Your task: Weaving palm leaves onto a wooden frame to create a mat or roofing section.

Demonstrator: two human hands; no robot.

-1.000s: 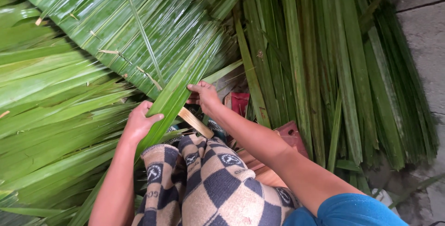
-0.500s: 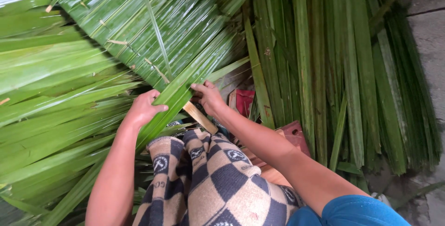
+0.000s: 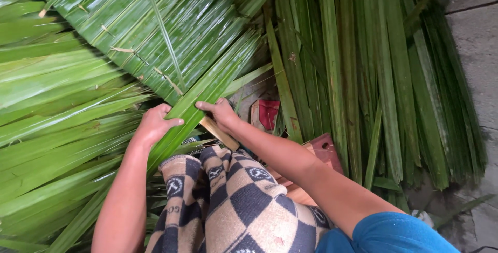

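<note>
My left hand (image 3: 154, 123) and my right hand (image 3: 222, 113) both pinch the lower edge of a sewn panel of green palm leaves (image 3: 155, 35), at the last folded leaf (image 3: 199, 97). A pale wooden stick (image 3: 220, 132) runs under that edge, just below my right hand. Thin splinters pin the leaves together across the panel. My knee in checked brown and dark cloth (image 3: 233, 201) is right beneath the hands.
Loose long green leaves (image 3: 46, 144) pile at the left. More leaves (image 3: 373, 71) hang down at the right, over a reddish wooden stool (image 3: 324, 149) and a red object (image 3: 268, 114). Grey concrete floor (image 3: 474, 56) shows at the far right.
Both hands have shifted slightly down and right along the panel's edge, and the leaf between them lies flatter against the stick.
</note>
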